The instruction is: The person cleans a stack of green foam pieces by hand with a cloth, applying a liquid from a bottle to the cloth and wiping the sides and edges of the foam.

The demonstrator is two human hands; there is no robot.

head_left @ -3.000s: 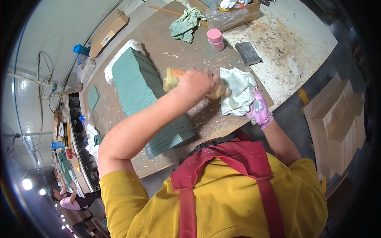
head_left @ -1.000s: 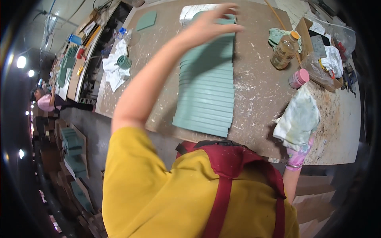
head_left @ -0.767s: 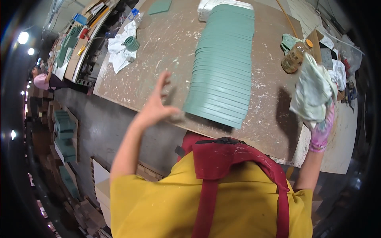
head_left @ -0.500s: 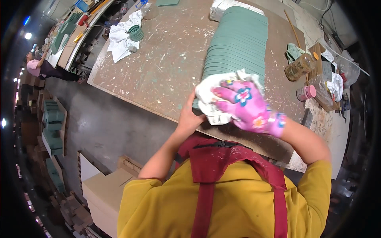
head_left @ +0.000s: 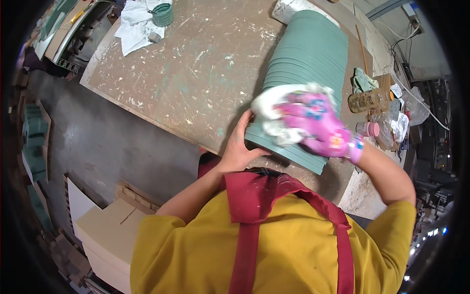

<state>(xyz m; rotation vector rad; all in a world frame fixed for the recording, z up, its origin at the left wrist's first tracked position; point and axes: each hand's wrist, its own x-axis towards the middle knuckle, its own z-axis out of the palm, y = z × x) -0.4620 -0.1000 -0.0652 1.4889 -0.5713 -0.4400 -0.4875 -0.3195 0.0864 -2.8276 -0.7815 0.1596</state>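
Note:
A fanned stack of green boards [head_left: 308,49], overlapping like shingles, runs away from me along the worktable. My right hand [head_left: 318,120], in a pink flowered glove, is closed on a bunched white cloth [head_left: 274,100] and presses it on the near boards; motion smears both. Bare, my left hand [head_left: 238,149] rests at the stack's near left corner. Its fingers lie along the left side and its thumb stretches along the near edge, spread apart.
The brown, paint-flecked worktable [head_left: 196,63] carries a green ring-shaped container [head_left: 162,15] on a white cloth [head_left: 132,29]. At right stand a large jar [head_left: 364,102], a pink-lidded jar [head_left: 367,129] and a thin stick [head_left: 361,46]. A pale box stack [head_left: 110,225] stands on the floor at left.
The view has shifted, so the table sits differently. My right hand has moved the cloth over the near boards, baring more of the front edge. My left hand stays at the corner.

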